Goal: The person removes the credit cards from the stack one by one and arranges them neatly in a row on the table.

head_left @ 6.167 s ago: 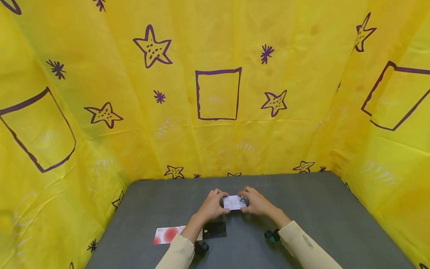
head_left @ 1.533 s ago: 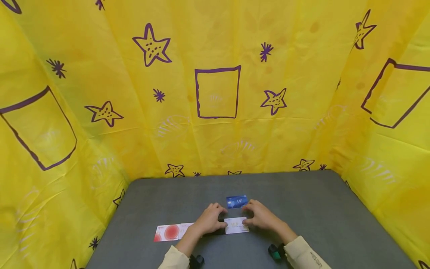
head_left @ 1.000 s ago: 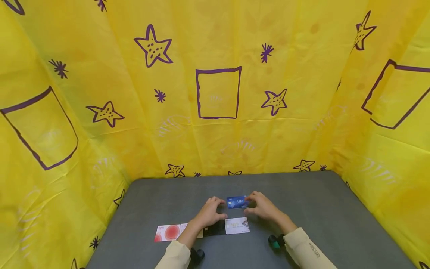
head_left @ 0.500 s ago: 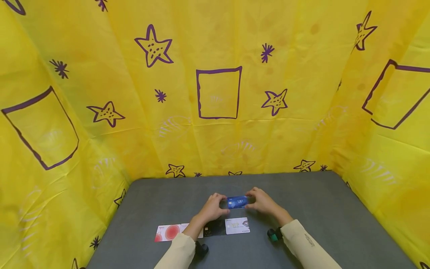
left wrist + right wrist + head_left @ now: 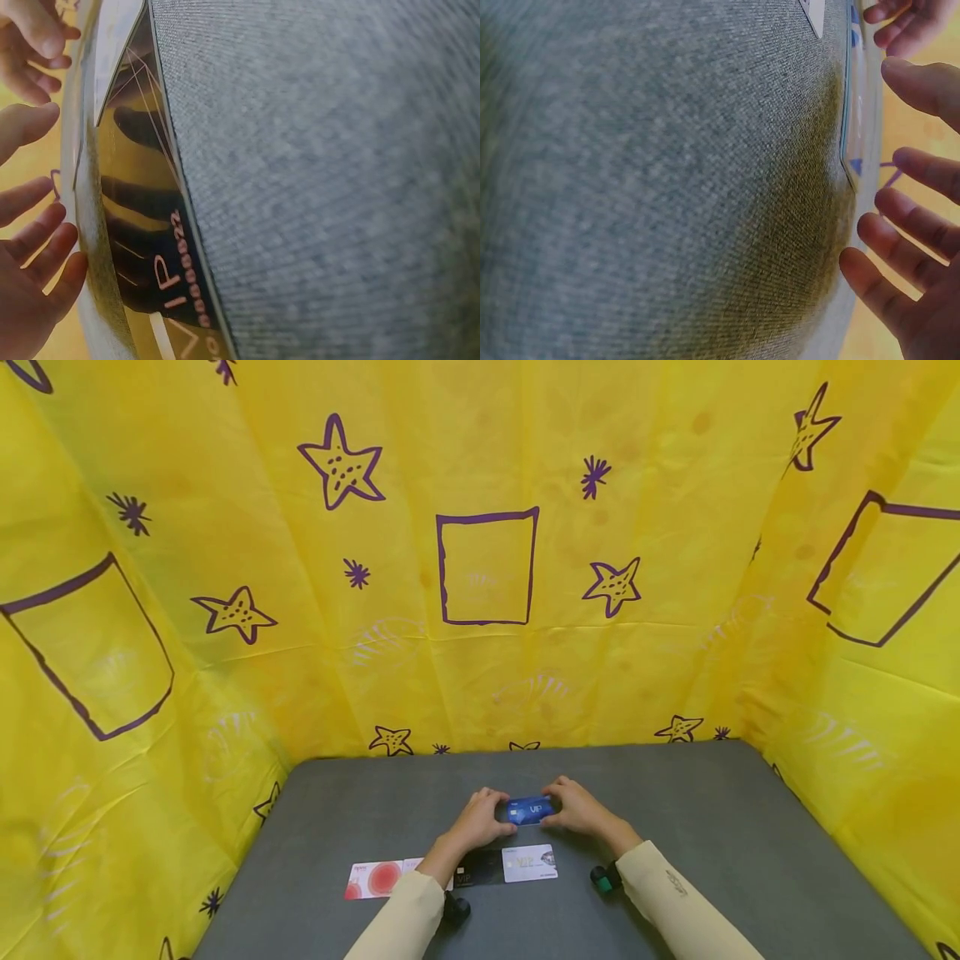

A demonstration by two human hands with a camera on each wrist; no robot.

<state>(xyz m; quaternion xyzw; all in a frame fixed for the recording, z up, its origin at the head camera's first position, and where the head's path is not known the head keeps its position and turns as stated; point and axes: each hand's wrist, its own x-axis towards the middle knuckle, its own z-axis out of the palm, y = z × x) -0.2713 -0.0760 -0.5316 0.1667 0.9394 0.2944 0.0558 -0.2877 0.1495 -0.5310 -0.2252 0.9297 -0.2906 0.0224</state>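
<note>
A blue VIP card (image 5: 527, 811) lies on the grey table between my two hands. My left hand (image 5: 480, 818) is at its left end, fingers loosely bent, and my right hand (image 5: 581, 808) has fingertips right at its right end. In the right wrist view the blue card (image 5: 850, 112) lies flat, with my right hand's spread fingers (image 5: 885, 289) above its edge. The left wrist view shows my left hand (image 5: 37, 292) with relaxed, parted fingers beyond a glossy black VIP card (image 5: 142, 195). Neither hand grips anything.
Nearer me is a row of cards: one white with red circles (image 5: 375, 881), one pale card partly hidden by my left forearm, the black card (image 5: 480, 868) and a white VIP card (image 5: 530, 863). Yellow cloth with purple stars (image 5: 487, 693) surrounds the grey table (image 5: 675, 793).
Earlier both hands held the white VIP card, then set it down at the black card's right. Since then they have let go and moved away from me, to the blue card's ends.
</note>
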